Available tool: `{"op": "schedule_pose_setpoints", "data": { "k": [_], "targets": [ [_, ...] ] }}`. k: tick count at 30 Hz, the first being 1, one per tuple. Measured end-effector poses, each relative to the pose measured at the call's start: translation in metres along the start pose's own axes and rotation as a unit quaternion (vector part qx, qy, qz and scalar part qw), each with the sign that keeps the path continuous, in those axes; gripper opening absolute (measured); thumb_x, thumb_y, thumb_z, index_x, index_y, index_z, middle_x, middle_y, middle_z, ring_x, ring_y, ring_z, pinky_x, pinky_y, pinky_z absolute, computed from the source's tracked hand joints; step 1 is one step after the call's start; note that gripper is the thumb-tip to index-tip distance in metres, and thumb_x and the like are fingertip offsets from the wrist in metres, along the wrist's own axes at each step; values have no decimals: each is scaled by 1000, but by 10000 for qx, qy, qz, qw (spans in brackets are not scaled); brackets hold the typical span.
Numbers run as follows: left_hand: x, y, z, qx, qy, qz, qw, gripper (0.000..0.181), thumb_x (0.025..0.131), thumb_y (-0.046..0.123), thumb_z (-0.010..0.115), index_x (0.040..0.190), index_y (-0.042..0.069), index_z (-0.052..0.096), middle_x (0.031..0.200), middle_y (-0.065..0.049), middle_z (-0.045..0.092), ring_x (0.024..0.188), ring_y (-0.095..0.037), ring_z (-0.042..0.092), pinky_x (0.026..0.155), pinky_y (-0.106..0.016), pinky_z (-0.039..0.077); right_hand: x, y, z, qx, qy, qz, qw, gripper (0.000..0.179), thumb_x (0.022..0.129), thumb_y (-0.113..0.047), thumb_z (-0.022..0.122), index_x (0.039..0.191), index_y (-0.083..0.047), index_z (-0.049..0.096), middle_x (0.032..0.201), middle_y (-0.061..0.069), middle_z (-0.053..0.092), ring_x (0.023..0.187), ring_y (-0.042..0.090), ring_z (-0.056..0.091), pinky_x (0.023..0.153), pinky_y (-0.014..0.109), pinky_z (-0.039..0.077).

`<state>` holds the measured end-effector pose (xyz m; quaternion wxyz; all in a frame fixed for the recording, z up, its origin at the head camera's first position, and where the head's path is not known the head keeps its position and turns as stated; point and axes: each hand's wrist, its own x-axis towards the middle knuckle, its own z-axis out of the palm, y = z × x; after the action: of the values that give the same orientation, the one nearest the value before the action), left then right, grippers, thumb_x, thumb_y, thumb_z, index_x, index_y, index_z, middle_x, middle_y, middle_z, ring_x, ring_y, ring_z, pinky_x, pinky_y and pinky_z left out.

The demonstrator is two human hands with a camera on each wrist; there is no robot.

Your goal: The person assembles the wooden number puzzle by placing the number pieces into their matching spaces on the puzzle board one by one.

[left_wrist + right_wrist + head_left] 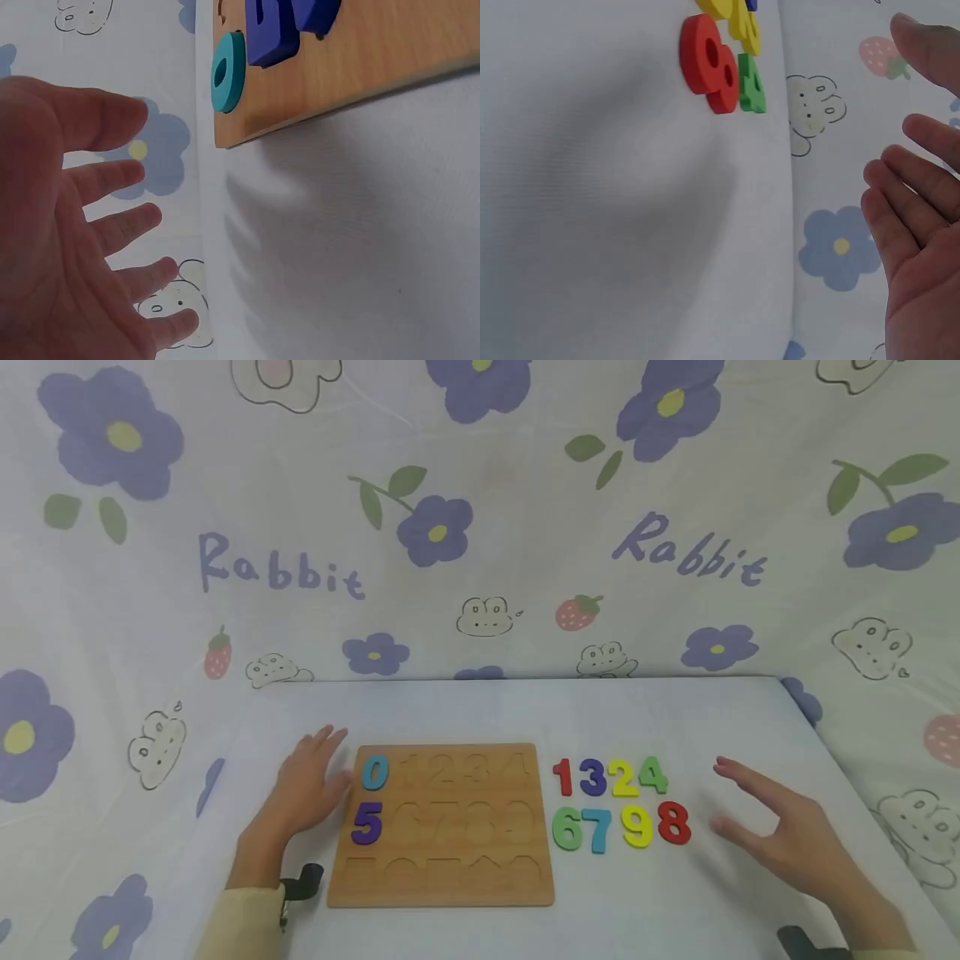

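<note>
A wooden number board [450, 885] lies on the white table, its cut-outs in three rows. The blue 0 [376, 772] and the purple 5 [367, 823] sit at its left side. To its right are two rows of loose numbers: red 1 [564, 777], purple 3 [592, 777], yellow 2 [623, 778], green 4 [653, 774], then green 6 [567, 829], blue 7 [597, 831], yellow 9 [637, 826], red 8 [674, 822]. My left hand [307, 785], fingers spread, is beside the board's left edge. Right of the numbers, my right hand [795, 835] holds nothing, thumb and fingers apart.
Behind the table [637, 893] hangs a white cloth [525, 568] printed with flowers, rabbits and strawberries. A dark wrist mount [303, 882] sits by my left sleeve [243, 918], and another [810, 943] by the right wrist.
</note>
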<state>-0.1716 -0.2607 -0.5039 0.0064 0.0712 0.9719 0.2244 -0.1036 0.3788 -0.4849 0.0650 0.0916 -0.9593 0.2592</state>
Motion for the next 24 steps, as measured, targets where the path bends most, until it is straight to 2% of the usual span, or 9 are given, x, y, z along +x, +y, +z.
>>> {"op": "schedule_pose_setpoints", "data": {
  "k": [6,13,19,24],
  "targets": [
    [8,-7,9,39,-315,-68,9995,65,107,23,59,168,8,42,177,-28,30,162,-63,19,122,-88,17,-4,2,14,21,-262,151,9995,75,86,-33,95,152,-13,65,148,19,70,135,50,64,104,77,51],
    [6,-19,18,-59,-634,-204,9978,65,109,32,60,169,15,42,180,-27,23,163,-65,8,118,-93,5,0,-1,30,167,-646,309,9973,67,88,-32,94,147,-11,70,143,16,74,136,47,65,106,73,52],
    [7,-29,29,-177,-670,-115,9975,66,106,35,63,167,20,46,179,-28,23,162,-67,6,117,-94,1,2,-1,43,248,-856,594,9942,70,87,-30,94,150,-12,68,146,18,72,141,48,60,108,76,50],
    [10,-25,27,-81,-752,-153,9970,68,106,31,63,169,21,43,180,-27,21,162,-66,5,120,-92,0,2,4,51,286,-833,589,9944,73,85,-20,95,151,-10,66,147,18,71,143,48,59,110,74,49]
  ]
}}
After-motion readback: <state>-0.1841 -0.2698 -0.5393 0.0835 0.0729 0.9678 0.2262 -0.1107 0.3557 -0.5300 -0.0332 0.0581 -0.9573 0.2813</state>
